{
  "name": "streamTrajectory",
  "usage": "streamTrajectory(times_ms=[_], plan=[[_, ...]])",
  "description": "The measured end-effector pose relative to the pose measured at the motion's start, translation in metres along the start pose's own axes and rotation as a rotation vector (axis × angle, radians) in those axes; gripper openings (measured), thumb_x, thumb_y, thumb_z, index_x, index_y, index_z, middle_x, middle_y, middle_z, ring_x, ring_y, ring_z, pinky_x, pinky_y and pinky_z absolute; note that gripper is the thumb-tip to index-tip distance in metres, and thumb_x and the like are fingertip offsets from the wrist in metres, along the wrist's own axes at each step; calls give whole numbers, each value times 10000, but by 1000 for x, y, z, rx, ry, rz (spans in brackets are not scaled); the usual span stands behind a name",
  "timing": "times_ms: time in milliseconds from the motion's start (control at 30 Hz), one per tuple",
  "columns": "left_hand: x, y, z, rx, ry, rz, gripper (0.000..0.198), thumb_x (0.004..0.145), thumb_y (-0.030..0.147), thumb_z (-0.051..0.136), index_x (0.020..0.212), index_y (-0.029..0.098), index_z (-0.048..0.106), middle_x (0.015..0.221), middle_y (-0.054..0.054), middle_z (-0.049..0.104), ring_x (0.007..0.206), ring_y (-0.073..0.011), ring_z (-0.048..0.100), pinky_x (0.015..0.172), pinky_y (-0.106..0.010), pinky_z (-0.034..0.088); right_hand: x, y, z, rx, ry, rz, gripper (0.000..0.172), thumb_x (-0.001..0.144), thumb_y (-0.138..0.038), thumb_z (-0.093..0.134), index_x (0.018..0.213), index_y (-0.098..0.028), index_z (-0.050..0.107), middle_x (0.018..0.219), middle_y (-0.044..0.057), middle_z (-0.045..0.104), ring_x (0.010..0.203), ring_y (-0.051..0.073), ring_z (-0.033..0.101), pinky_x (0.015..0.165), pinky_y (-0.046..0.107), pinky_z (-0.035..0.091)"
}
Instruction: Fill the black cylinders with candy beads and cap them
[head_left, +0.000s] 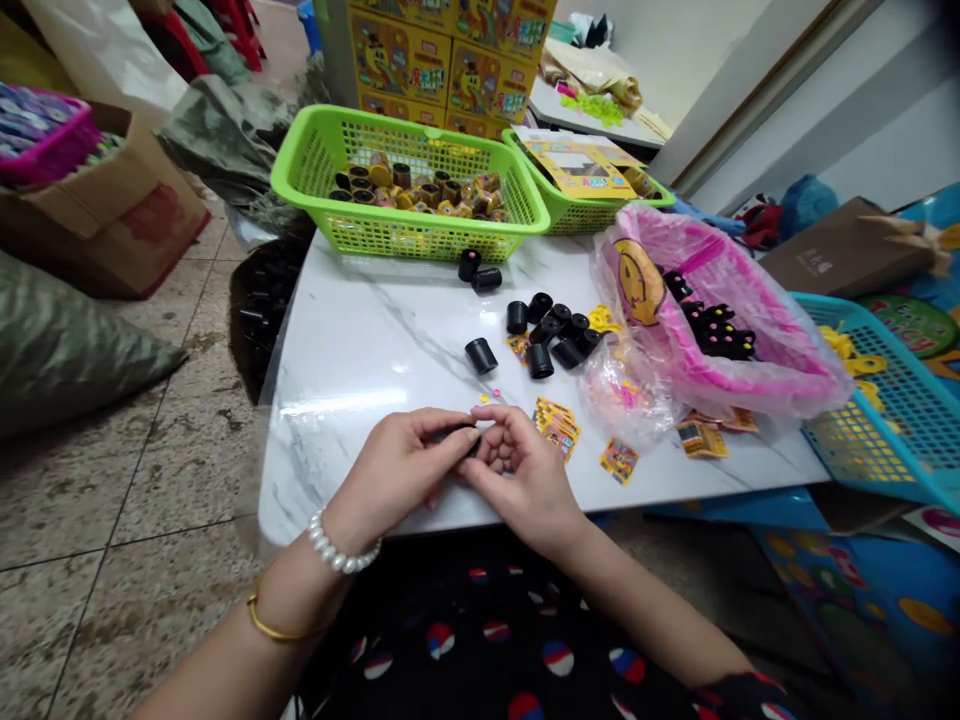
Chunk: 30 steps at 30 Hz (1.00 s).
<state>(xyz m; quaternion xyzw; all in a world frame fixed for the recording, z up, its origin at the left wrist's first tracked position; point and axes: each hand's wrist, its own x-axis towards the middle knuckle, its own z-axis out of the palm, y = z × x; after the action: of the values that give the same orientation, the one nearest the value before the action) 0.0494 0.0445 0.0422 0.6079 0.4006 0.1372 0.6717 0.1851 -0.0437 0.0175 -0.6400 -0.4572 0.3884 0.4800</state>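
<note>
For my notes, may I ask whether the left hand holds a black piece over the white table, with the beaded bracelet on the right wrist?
The wrist is wrong: the head view shows the beaded bracelet on the left. The left hand holds a black piece over the white table.

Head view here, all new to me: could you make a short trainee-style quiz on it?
1. What colour is the piece in the left hand? a) yellow b) black c) pink
2. True or false: the pearl bracelet is on the left wrist.
3. Which basket on the table is draped in clear plastic?
Key: 1. b; 2. true; 3. the pink basket.
</note>
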Motion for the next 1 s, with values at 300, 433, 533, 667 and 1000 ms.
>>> streamTrajectory(times_ms=[300,433,533,667,1000], plan=[[20,4,-9,-356,-132,-242,212,683,259,806,844,130,756,779,-89,739,641,-165,693,618,-263,576,5,5,-9,-28,-47,-94,165,816,-218,651,974,-217,603,710,-43,521,593,89,485,547,221,409],[19,7,-9,-375,-118,-305,210,698,239,805,876,133,770,836,-95,751,684,-162,702,637,-249,594,5,6,-10,-34,-26,-117,145,819,-202,652,952,-208,595,720,-39,518,619,93,491,576,222,421],[16,8,-5,-348,-75,-280,207,744,264,781,919,153,774,867,-84,758,705,-149,704,661,-232,597,5,6,-10,-63,-17,-145,119,815,-192,661,904,-203,583,693,-50,499,605,87,476,580,219,412],[10,8,3,-340,-24,-251,232,764,276,767,968,166,771,876,-84,764,716,-155,707,673,-244,597,6,6,-11,-86,-2,-162,115,817,-191,651,910,-203,583,691,-47,503,621,98,490,585,225,408],[6,6,-3,-341,-60,-251,313,798,311,733,1059,139,739,949,-118,747,798,-162,693,732,-270,582,5,8,-8,-90,9,-218,160,829,-179,630,986,-201,603,703,-38,512,633,109,490,589,237,384]])
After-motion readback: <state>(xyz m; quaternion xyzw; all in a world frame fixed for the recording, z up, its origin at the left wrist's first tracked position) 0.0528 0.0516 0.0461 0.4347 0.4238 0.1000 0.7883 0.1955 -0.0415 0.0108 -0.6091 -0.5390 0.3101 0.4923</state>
